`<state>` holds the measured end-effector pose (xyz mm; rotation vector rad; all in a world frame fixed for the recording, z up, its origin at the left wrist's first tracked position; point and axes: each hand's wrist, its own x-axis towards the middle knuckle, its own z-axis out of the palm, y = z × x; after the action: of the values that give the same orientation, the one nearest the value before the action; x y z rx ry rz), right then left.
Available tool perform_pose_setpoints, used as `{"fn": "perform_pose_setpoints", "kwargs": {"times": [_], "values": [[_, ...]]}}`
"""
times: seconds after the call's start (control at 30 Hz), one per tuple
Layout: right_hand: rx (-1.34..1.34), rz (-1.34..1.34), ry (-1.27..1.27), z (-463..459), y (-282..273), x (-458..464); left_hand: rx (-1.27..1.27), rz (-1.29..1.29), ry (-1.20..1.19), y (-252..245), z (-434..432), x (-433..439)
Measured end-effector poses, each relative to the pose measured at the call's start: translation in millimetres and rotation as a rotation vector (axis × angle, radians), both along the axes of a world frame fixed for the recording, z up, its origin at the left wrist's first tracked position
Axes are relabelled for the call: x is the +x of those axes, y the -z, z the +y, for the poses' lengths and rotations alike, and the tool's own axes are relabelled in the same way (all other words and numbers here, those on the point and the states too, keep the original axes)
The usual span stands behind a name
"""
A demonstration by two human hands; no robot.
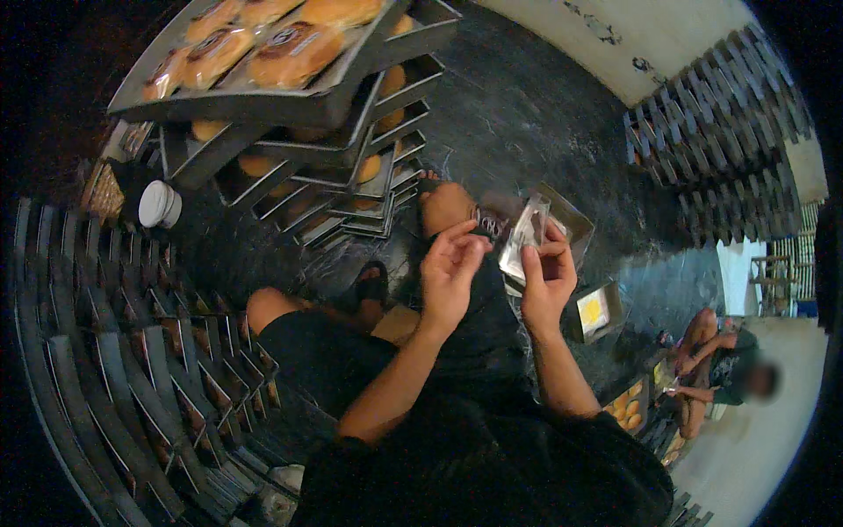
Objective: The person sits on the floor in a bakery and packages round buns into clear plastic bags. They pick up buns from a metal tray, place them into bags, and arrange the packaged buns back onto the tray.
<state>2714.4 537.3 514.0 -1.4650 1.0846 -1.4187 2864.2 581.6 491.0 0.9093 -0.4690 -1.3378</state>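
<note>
My right hand (pixel 550 283) grips a stack of clear plastic packaging (pixel 523 247), pinched between thumb and fingers. Beside it, my left hand (pixel 454 270) is raised over my lap, its fingers bent and apart from the thumb, with nothing clearly held. A clear wrapper with dark print (pixel 490 224) shows between the two hands; whether the left fingertips touch it cannot be told. Behind the right hand stands an open cardboard box (pixel 579 221). At the upper left, bread buns in clear wrappers (pixel 293 56) lie on the top metal tray (pixel 224 109).
Crisscrossed metal trays (pixel 355 148) with buns rise at the upper left; more tray stacks (pixel 151 388) (pixel 718 125) stand left and at upper right. A white round container (pixel 159 204) and a small box (pixel 616 313) are on the floor. A person (pixel 731 369) sits at right near bun trays.
</note>
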Motion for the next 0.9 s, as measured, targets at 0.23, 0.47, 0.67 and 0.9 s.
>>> {"fn": "perform_pose_setpoints", "kwargs": {"times": [0.23,0.47,0.67,0.9], "values": [[0.21,-0.387,-0.464,30,-20,32,0.026,-0.138,-0.082,-17,34,58],[0.502,-0.06,-0.63,36,-42,59,0.073,-0.154,-0.307,-18,106,92],[-0.394,0.442,-0.74,-14,-178,164,0.038,0.322,-0.721,-14,127,172],[-0.94,0.795,-0.393,-282,-220,299,0.062,0.387,-0.78,19,174,186]]}}
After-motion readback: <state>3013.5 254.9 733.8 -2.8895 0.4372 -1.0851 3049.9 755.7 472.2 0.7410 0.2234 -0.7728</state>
